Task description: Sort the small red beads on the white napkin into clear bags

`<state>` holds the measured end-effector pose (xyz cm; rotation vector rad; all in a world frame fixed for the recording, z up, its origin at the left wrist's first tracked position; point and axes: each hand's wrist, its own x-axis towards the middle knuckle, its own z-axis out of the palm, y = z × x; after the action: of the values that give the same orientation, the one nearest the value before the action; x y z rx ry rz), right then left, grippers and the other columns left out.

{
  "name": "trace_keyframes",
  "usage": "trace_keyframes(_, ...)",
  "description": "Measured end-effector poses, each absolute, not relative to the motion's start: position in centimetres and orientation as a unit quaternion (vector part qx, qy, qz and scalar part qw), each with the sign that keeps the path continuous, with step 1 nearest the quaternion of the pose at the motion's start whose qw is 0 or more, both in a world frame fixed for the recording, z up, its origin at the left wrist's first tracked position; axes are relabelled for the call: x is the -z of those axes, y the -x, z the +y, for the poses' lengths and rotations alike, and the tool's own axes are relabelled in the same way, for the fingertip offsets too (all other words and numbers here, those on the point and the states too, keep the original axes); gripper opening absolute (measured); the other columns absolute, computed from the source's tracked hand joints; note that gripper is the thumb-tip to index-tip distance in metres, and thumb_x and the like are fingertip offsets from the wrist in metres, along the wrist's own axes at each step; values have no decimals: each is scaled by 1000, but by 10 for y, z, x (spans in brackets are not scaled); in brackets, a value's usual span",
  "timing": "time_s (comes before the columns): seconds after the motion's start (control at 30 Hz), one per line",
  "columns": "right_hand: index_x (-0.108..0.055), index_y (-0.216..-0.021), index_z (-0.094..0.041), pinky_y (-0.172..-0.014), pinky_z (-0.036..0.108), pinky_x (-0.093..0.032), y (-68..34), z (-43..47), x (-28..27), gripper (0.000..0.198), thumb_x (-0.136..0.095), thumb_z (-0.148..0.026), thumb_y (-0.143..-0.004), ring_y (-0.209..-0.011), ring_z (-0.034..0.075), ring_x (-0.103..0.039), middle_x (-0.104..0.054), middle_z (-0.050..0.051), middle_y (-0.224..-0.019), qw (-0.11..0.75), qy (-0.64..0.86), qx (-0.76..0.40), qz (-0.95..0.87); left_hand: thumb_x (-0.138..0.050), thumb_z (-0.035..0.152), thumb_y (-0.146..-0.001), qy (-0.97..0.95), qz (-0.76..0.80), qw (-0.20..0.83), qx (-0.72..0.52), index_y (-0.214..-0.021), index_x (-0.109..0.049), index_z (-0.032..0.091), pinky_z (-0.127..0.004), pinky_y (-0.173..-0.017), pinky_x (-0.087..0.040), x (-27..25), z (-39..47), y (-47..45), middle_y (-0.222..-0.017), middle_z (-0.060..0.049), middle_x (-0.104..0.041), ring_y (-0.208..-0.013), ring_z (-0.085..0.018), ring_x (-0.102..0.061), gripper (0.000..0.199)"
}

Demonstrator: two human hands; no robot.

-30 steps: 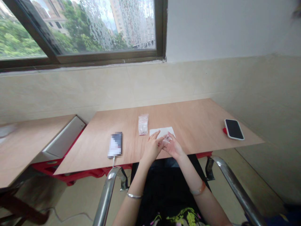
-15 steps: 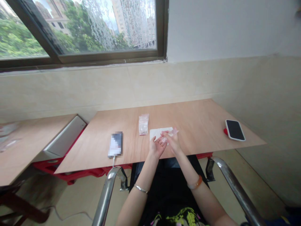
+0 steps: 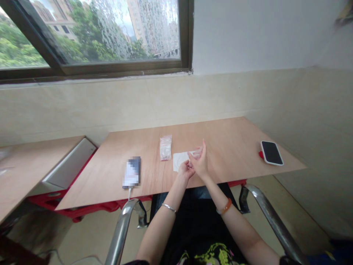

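Over the front edge of the table, my two hands meet in front of a white sheet [image 3: 178,159]. A small clear plastic bag [image 3: 197,151] with pinkish edges is held between them. My left hand [image 3: 186,170] has its fingers curled together at the bag's lower end. My right hand [image 3: 201,162] grips the bag with the thumb, while its index finger points up. Whatever lies inside the bag is hidden or too small to make out. Left of the sheet lies a stack of small clear zip bags [image 3: 166,148].
On the left of the table [image 3: 226,136] lies a phone [image 3: 131,173] with a white cable. A white-framed device [image 3: 271,152] rests at the right on something red. Metal chair arms [image 3: 125,224] flank my body, and a second table [image 3: 33,162] stands at left.
My left hand's fingers have curled in from an open, upturned palm. The right hand has turned more upright, and the bag's free end no longer sticks out to the right.
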<state>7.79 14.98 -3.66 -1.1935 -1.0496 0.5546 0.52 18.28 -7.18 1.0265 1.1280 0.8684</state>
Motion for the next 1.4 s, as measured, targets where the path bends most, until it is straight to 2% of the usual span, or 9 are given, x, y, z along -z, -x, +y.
trace_keyframes(0.1,-22,-143,-17,-101,39,-35,-95,170,34,80,-60,-40,-77,-121,24,-42,-40,16,-134,654,578,-145,-465,-35,13,-85,-502,545,589,-323,-62,-47,16,-22,-48,-45,80,192,-2,-49,1,-45,-43,-10,-47,27)
trace_keyframes(0.2,-19,-144,-14,-101,38,-34,-120,198,34,75,-53,-41,-82,-127,27,-36,-33,20,-139,595,655,-85,-459,-32,21,-89,-561,591,509,-277,-61,-47,16,-22,-45,-39,84,203,1,-48,0,-44,-43,-11,-47,32)
trace_keyframes(0.33,-16,-145,-10,-98,39,-34,-152,236,47,71,-45,-38,-86,-124,31,-38,-33,24,-136,488,725,-70,-481,-32,30,-91,-645,629,363,-237,-67,-54,13,-27,-60,-44,86,217,4,-68,-10,-60,-73,-20,-61,37)
trace_keyframes(0.43,-22,-143,-6,-99,43,-32,-167,254,70,69,-44,-40,-87,-124,35,-38,-37,27,-133,392,759,-71,-514,-37,30,-91,-707,624,277,-186,-77,-59,11,-34,-74,-45,87,222,2,-87,-17,-65,-91,-27,-62,32)
trace_keyframes(0.53,-21,-143,-5,-103,45,-27,-174,260,96,70,-40,-44,-88,-129,36,-32,-29,27,-141,307,772,-78,-552,-39,24,-91,-753,606,221,-130,-88,-60,10,-39,-81,-44,89,221,-3,-95,-21,-65,-95,-29,-63,26)
trace_keyframes(0.7,-15,-147,-9,-110,43,-10,-181,259,127,67,-24,-48,-93,-141,30,-9,-8,20,-153,213,770,-52,-599,-32,17,-93,-794,582,156,-78,-106,-55,7,-41,-81,-47,92,214,-6,-102,-23,-61,-96,-30,-63,28)
trace_keyframes(0.8,-12,-148,-13,-112,42,-4,-185,262,136,64,-16,-47,-95,-142,25,-4,-4,14,-155,188,763,-46,-616,-30,18,-94,-803,578,127,-67,-112,-51,7,-39,-81,-47,90,210,-4,-108,-22,-58,-98,-29,-62,30)
trace_keyframes(0.97,-10,-148,-9,-113,39,-1,-190,273,145,64,-10,-44,-95,-142,22,-5,-4,15,-155,160,767,-75,-617,-29,20,-95,-808,578,100,-57,-112,-50,9,-37,-80,-48,85,206,-2,-108,-19,-57,-97,-27,-62,29)
trace_keyframes(1.4,-17,-147,-8,-113,38,-1,-195,285,159,64,-12,-44,-94,-142,21,-9,-12,13,-154,145,762,-93,-624,-35,27,-94,-806,575,110,-88,-104,-54,13,-33,-78,-45,81,201,1,-108,-15,-58,-94,-25,-62,26)
